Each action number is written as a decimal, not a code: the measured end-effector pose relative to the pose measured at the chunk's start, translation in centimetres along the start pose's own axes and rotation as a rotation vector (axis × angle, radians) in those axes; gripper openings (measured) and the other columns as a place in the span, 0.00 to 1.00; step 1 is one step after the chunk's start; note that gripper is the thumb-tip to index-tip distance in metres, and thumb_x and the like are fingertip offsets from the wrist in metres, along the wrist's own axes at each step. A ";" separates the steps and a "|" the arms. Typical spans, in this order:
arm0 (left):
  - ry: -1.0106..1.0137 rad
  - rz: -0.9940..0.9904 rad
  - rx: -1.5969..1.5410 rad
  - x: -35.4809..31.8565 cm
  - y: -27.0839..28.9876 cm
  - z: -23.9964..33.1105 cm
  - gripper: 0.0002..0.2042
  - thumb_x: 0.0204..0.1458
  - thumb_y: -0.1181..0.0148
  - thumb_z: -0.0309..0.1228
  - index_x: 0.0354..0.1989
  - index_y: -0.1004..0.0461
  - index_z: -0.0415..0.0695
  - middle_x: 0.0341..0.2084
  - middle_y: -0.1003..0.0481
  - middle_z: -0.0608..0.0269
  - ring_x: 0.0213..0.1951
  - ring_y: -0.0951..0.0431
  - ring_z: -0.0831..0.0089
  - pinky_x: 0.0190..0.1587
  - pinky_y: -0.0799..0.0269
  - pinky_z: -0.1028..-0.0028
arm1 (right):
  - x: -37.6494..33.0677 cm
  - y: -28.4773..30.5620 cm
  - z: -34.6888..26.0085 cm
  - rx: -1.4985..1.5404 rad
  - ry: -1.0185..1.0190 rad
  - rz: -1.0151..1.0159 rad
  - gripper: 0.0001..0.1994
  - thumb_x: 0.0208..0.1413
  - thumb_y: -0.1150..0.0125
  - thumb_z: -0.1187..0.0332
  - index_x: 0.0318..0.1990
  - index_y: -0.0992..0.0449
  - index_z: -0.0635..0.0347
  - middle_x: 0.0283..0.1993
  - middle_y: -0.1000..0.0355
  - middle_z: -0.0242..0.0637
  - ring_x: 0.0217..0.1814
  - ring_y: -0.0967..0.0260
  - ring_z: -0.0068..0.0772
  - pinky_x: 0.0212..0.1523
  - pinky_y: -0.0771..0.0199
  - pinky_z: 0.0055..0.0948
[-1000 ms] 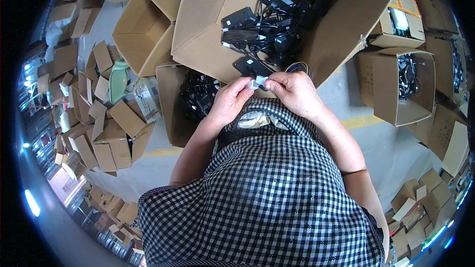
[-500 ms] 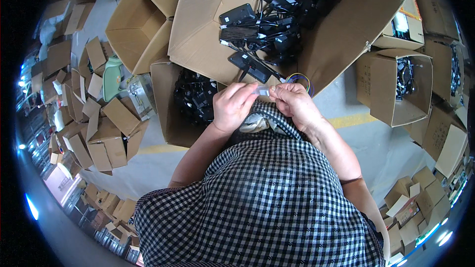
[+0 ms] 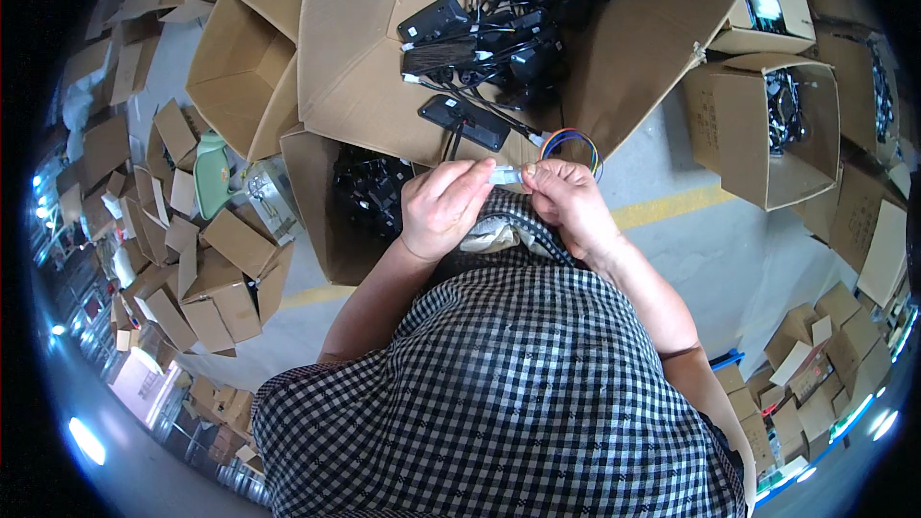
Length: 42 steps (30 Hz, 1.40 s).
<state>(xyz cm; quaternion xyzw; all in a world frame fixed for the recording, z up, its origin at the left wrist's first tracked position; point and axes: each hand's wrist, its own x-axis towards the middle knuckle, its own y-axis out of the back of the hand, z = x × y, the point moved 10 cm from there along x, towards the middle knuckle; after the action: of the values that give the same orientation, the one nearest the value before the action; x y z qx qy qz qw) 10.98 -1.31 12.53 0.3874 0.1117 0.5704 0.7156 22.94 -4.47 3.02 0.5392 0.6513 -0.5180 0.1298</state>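
Observation:
My left hand and my right hand meet in front of my body, fingertips pinched on either side of a small whitish, translucent piece. Its exact kind cannot be made out. Beside my right fingers, a loop of thin coloured wires curves up and around, close to a white plug on a black cable. Just beyond my hands lies a flat black plastic device with cables, at the near edge of a large open carton. More black devices with tangled cables are heaped inside it.
Left of my hands, a carton holds black parts. An open box and a green plastic stool stand farther left. At right is a carton with black cabled parts. A yellow line crosses the grey floor.
The large carton and its contents appear shifted left and upward in view. My hands still pinch the small piece, with the coloured wire loop showing more fully above my right fingers.

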 end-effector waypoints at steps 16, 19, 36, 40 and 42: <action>0.152 -0.604 0.267 0.6 -12.4 -12.1 0.16 0.47 0.41 0.41 0.40 0.25 0.47 0.42 0.26 0.59 0.46 0.28 0.61 0.48 0.32 0.66 | -3.5 -7.1 1.3 -0.717 0.180 -0.719 0.16 0.59 0.48 0.64 0.22 0.32 0.65 0.16 0.42 0.28 0.22 0.48 0.15 0.25 0.43 0.24; 0.334 -0.702 0.268 -1.2 -13.1 -15.2 0.15 0.48 0.42 0.39 0.42 0.27 0.48 0.41 0.26 0.57 0.43 0.26 0.58 0.44 0.30 0.66 | -4.0 -7.1 0.9 -0.776 0.192 -0.690 0.15 0.59 0.48 0.65 0.23 0.32 0.65 0.16 0.41 0.30 0.22 0.47 0.17 0.24 0.43 0.24; 1.073 0.946 -1.843 -33.2 3.8 -22.8 0.17 0.59 0.55 0.42 0.44 0.34 0.39 0.26 0.29 0.62 0.20 0.34 0.79 0.21 0.35 0.80 | -3.2 -3.1 -0.5 -0.971 0.044 -0.451 0.11 0.56 0.46 0.67 0.25 0.30 0.64 0.17 0.39 0.32 0.21 0.44 0.19 0.24 0.40 0.26; 1.407 1.373 -1.313 -38.7 3.7 -26.6 0.16 0.59 0.54 0.39 0.46 0.34 0.39 0.38 0.26 0.54 0.33 0.27 0.74 0.36 0.29 0.77 | -5.5 -0.5 -4.9 -1.045 0.123 -0.367 0.10 0.55 0.45 0.69 0.25 0.31 0.64 0.17 0.40 0.33 0.21 0.44 0.20 0.23 0.42 0.26; 1.494 1.128 -1.067 -31.9 3.2 -25.1 0.15 0.59 0.54 0.37 0.47 0.34 0.38 0.40 0.26 0.53 0.35 0.27 0.70 0.39 0.29 0.75 | -7.2 1.9 -7.2 -0.988 0.161 -0.222 0.10 0.54 0.45 0.71 0.24 0.30 0.65 0.16 0.39 0.31 0.19 0.45 0.20 0.21 0.44 0.25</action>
<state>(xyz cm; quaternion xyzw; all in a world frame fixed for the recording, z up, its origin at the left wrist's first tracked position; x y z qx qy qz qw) -16.85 -19.26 -11.23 -0.4253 0.0626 0.8855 0.1765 30.09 -2.86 10.36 0.3790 0.8797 -0.1157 0.2628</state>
